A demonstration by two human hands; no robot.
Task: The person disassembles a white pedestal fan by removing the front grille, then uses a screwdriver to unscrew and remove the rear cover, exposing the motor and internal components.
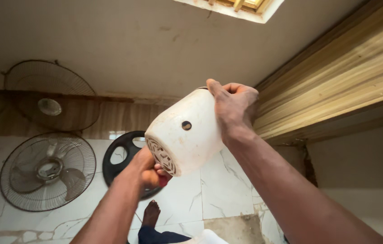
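Fan motor cover held up off the floor, both hands on it

The right hand (233, 107) is clamped shut over the far rim of the white plastic housing (187, 133), tilting it so the vented back end faces down and left, which looks like it's to give the left hand (148, 169) room at the grille. The left hand is curled closed around something red (163, 180), maybe a tool handle, though I can't tell which, pressed right at the vents. The housing is grubby off-white and rounded, with one dark hole in its side and a patterned vent end. Below on the marble floor (227, 190): a fan with blades in its cage (47, 171), a spare wire guard (49, 92) leaning against the wall, and a black round base (121, 158). A bare foot (151, 212) is nearest.
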